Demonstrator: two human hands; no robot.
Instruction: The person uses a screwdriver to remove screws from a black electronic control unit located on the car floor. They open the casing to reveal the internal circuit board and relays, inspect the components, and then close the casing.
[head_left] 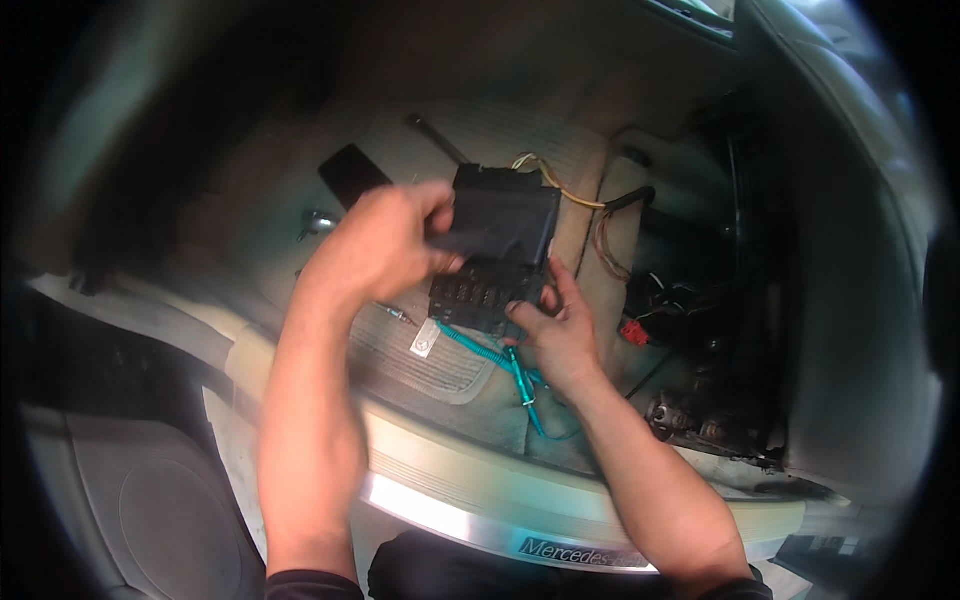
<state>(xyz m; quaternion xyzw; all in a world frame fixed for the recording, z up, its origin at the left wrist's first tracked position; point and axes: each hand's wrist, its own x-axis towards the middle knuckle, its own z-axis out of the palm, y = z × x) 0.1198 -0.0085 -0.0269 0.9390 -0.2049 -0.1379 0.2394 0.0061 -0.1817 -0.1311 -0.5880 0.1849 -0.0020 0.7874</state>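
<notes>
My left hand [405,235], blurred by motion, has fingers curled at the left edge of a dark flat cover [500,218] over the upper part of a black fuse box [470,298]. My right hand [555,325] grips the box’s lower right side, thumb on its front. Yellow and pale wires [570,195] run from the top of the box. Below it lie a teal probe tool [524,385], its coiled cord [465,340] and a small white tag [425,338]. Left of the box are a black phone-like slab [345,165] and a small silver object [320,222].
I look into a vehicle footwell with a beige mat [440,380] and a metal sill [445,505]. A long dark tool [435,137] lies behind. Exposed wiring with a red connector [635,332] and metal brackets [690,420] are at right, a grey door panel [130,480] at lower left.
</notes>
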